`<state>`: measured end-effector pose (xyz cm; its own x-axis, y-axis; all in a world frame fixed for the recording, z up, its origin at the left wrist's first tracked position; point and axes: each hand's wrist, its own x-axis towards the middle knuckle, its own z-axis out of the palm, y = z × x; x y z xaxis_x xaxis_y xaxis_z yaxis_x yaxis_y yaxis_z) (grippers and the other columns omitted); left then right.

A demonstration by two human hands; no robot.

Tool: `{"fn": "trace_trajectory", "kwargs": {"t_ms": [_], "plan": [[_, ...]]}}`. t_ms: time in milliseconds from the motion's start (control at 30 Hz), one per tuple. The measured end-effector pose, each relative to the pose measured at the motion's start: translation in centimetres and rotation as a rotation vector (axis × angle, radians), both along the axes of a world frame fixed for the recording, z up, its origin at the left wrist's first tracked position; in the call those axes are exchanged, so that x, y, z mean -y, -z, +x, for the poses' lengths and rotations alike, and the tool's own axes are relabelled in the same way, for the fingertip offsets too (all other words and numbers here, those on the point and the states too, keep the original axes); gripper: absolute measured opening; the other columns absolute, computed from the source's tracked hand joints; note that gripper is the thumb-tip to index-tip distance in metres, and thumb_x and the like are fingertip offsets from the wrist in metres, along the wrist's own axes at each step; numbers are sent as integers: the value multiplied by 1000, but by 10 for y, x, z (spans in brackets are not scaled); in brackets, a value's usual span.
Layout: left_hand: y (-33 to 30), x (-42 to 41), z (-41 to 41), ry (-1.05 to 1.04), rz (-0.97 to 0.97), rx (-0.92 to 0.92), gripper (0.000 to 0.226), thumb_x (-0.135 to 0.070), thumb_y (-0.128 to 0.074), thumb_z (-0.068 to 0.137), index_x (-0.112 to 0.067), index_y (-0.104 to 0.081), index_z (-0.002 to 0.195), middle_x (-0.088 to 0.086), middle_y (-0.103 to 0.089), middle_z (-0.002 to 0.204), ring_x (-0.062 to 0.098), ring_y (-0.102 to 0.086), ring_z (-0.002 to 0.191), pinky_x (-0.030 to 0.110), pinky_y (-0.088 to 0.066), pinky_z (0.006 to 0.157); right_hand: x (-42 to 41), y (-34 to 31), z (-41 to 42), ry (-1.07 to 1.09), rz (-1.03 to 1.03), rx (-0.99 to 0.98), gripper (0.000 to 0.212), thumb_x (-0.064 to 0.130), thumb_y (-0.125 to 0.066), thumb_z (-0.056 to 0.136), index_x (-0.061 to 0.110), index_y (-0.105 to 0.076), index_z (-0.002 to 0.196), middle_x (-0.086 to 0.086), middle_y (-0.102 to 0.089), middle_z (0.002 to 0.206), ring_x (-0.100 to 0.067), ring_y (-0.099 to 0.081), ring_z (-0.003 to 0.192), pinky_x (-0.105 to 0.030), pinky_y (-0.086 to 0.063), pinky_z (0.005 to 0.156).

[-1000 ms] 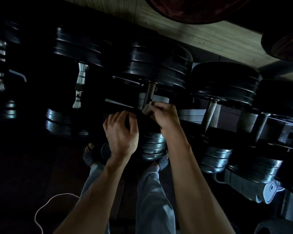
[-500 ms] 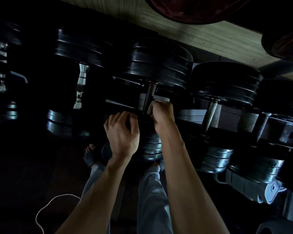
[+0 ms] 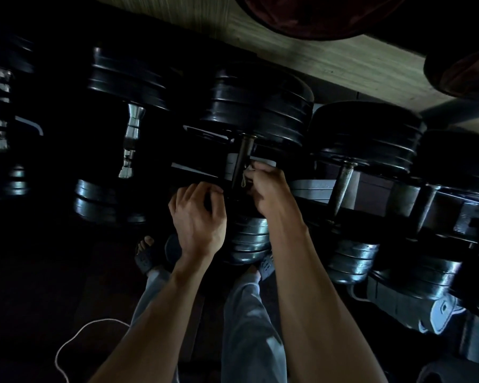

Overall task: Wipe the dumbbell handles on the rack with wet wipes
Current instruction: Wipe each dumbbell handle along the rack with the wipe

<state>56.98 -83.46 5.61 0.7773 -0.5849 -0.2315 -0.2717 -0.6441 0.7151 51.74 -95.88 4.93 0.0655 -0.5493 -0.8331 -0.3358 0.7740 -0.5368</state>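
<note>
Now I am pinching a pale wet wipe (image 3: 244, 176) against the dumbbell handle (image 3: 241, 164) with my right hand (image 3: 266, 189); my left hand (image 3: 198, 217) is gripping the dark plate, fingers curled.

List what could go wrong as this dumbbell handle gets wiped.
1. The right hand works the wet wipe in the tight gap between heavy plates; fingers could get pinched if the dumbbell rolls.
2. The feet are in open sandals directly below the rack's weights.
3. The white cord on the floor nearby is a possible trip hazard in this dim light.
</note>
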Motion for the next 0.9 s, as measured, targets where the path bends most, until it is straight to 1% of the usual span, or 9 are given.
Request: {"fn": "trace_trajectory", "kwargs": {"t_ms": [100,167,233,400,567,633,733,833,900], "plan": [[-1,0,0,3,3,-2,26,-27,-42,87,-23,-66,79,-15,-63,81,4,-48,83,34,-36,96,-1,2,-6,-7,55,41,28,-4,-54,99,18,-70,91,-12,-66,92,-26,-61,85,-40,-56,82],[-1,0,0,7,6,4,25,-27,-42,87,-22,-66,78,-16,-62,80,4,-47,82,34,-36,95,-3,3,-6,-14,56,25,23,1,-57,99,18,-69,90,-7,-66,82,-18,-63,70,-28,-57,64],[-1,0,1,15,10,0,27,-28,-41,88,-21,-66,79,-14,-64,81,7,-51,84,34,-36,96,-5,4,-7,-19,49,-18,20,5,-60,99,13,-66,81,-4,-60,69,-14,-58,54,-21,-48,48],[1,0,1,9,11,6,28,-29,-41,88,-21,-66,79,-11,-66,81,12,-56,85,33,-35,96,-13,7,-11,-113,-146,-48,28,22,-64,99,10,-67,74,-7,-58,70,-22,-53,70,-34,-42,64],[0,0,1,12,9,5,29,-31,-40,88,-22,-66,79,-11,-66,81,10,-55,85,28,-32,95,2,9,2,-18,-87,-81,35,9,-56,102,15,-65,68,9,-50,48,-7,-42,46,-22,-34,46],[-1,-1,1,10,4,0,29,-31,-39,88,-23,-66,80,-12,-66,82,10,-55,86,30,-34,97,2,10,-3,-5,-92,-36,37,6,-56,101,11,-66,66,3,-54,54,-10,-46,47,-22,-35,46],[1,0,1,14,11,1,27,-30,-41,88,-23,-66,80,-11,-66,82,12,-56,86,37,-38,98,-10,7,-10,-90,-240,-57,35,15,-61,99,11,-69,65,-3,-61,66,-15,-52,61,-24,-39,59],[1,0,0,19,24,7,28,-29,-41,88,-23,-66,80,-11,-66,81,12,-56,86,38,-38,98,-12,12,-7,-89,-302,-105,30,15,-64,98,12,-67,68,-4,-59,65,-11,-50,55,-22,-37,52],[-1,0,0,18,25,10,29,-30,-40,88,-23,-66,79,-12,-65,80,11,-55,85,36,-37,97,-4,15,-5,10,-191,-56,24,8,-63,96,12,-67,72,-7,-55,65,-14,-45,54,-23,-34,49]]}}
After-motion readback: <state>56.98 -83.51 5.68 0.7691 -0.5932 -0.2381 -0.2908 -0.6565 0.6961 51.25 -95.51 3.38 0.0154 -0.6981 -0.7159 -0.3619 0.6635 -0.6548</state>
